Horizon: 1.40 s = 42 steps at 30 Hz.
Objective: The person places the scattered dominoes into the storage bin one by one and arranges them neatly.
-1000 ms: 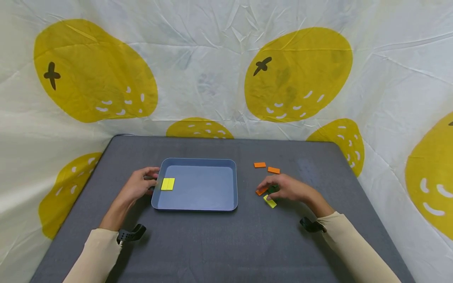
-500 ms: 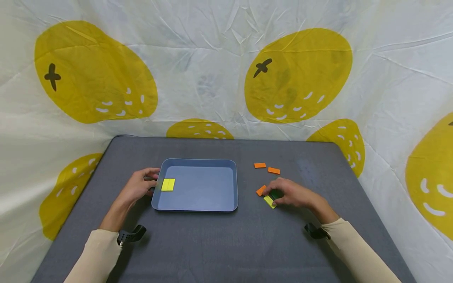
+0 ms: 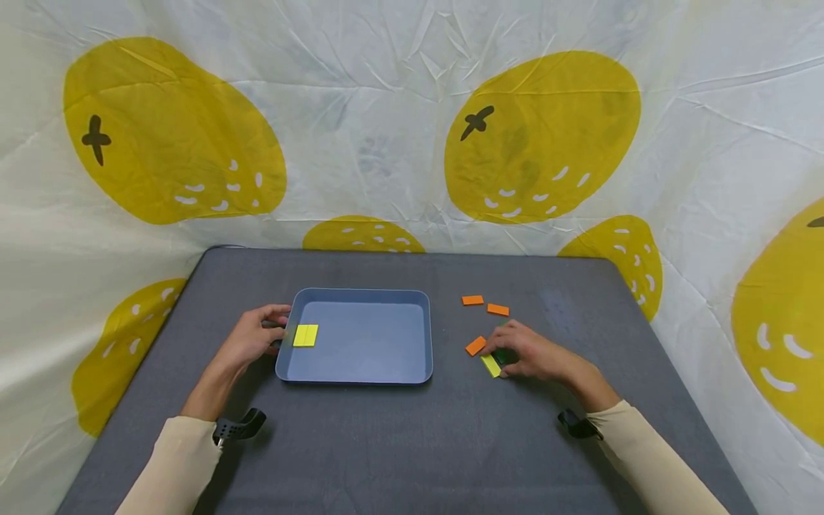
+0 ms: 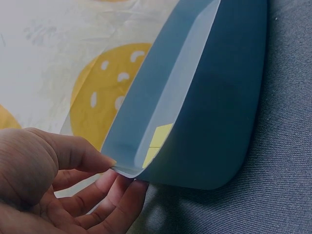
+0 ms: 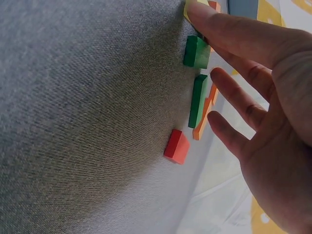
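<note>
The blue-grey tray (image 3: 367, 383) stands on the table, its left rim pinched by my left hand (image 3: 252, 335), with the thumb (image 4: 87, 156) on top and fingertips under it. Two yellow blocks (image 3: 305, 335) lie side by side inside, near the tray's left wall. Right of the tray, my right hand (image 3: 529, 352) pinches another yellow block (image 3: 491, 366) at its ends between thumb and forefinger, low over the tabletop. Green blocks (image 5: 197, 52) lie under this hand, largely hidden in the head view. An orange block (image 3: 476, 346) is right beside the forefinger.
Two more orange blocks (image 3: 473, 300) lie farther back, right of the tray. A red block (image 5: 177, 146) shows in the right wrist view, behind the hand in the head view. A white cloth (image 3: 373, 143) with yellow fruit prints hangs behind the dark grey table (image 3: 399, 458).
My right hand has drawn a little to the right and its thumb and forefinger have closed on the yellow block, which has turned slightly. The left hand and tray have stayed put.
</note>
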Each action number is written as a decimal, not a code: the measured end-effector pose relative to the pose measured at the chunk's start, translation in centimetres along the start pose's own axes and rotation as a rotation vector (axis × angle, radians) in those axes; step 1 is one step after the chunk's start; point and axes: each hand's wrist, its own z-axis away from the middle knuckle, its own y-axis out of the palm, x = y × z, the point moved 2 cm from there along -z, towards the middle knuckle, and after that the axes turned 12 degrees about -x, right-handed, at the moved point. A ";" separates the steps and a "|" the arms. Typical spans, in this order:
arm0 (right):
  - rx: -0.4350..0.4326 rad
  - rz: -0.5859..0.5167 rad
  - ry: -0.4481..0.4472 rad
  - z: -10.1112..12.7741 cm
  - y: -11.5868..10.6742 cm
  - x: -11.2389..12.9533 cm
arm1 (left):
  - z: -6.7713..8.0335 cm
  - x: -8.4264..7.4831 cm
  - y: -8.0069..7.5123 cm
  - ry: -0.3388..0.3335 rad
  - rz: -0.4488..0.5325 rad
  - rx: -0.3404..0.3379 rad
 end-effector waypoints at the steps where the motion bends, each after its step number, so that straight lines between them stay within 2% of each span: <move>1: -0.008 0.009 -0.010 0.0 0.0 0.0 | 0.0 0.0 0.0 0.003 -0.002 -0.001; 15: -0.010 0.132 -0.064 -0.2 0.4 -0.1 | 0.0 -0.1 0.1 0.008 -0.006 -0.002; 30: -0.043 0.154 -0.125 0.0 0.4 0.0 | 0.1 0.1 0.1 0.030 0.014 0.009; 39: -0.022 0.122 -0.060 -0.1 0.3 0.2 | 0.1 0.0 0.1 0.024 0.005 0.003; 42: -0.036 0.097 -0.063 -0.2 0.3 0.3 | 0.0 0.0 0.1 0.028 0.001 0.003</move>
